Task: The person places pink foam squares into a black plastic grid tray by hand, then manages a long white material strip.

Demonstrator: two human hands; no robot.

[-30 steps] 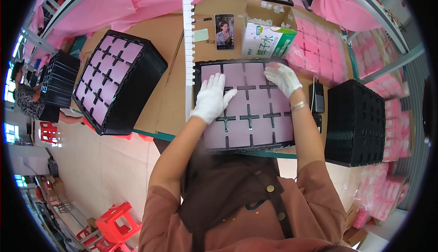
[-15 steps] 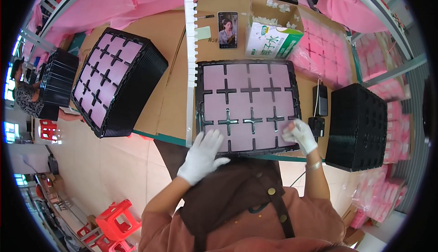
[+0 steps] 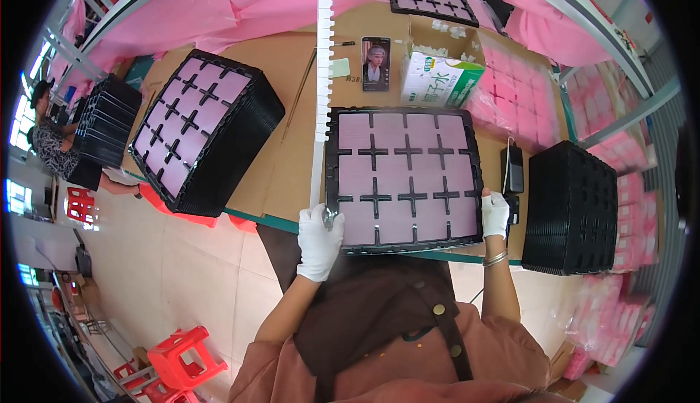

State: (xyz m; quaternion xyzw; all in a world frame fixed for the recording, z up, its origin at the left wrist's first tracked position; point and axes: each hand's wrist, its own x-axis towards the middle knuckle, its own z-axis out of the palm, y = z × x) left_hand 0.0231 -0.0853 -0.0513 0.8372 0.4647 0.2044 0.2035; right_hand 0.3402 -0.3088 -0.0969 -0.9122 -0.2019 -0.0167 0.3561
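Gloved hands gripped black tray point(image 3: 405, 177) at the table's point(image 3: 292, 162) near edge.
Left hand point(image 3: 319, 239) clasped its near-left corner, right hand point(image 3: 495, 213) its right rim; lifting evenly would probably have kept the pink inserts point(image 3: 423, 137) seated.

Black tray point(image 3: 405, 177) with pink-lined compartments, flat at table's near edge.

Both hands are in white fabric gloves, the left hand point(image 3: 319, 241) and the right hand point(image 3: 495, 214), each glove ending in a plain cuff at the wrist. A thin silver bangle point(image 3: 495, 259) circles the right wrist. The forearms are uncovered. A rust-brown short-sleeved top covers the shoulders, and over it hangs a dark brown apron point(image 3: 379, 315) with straps and round brass-coloured buttons.
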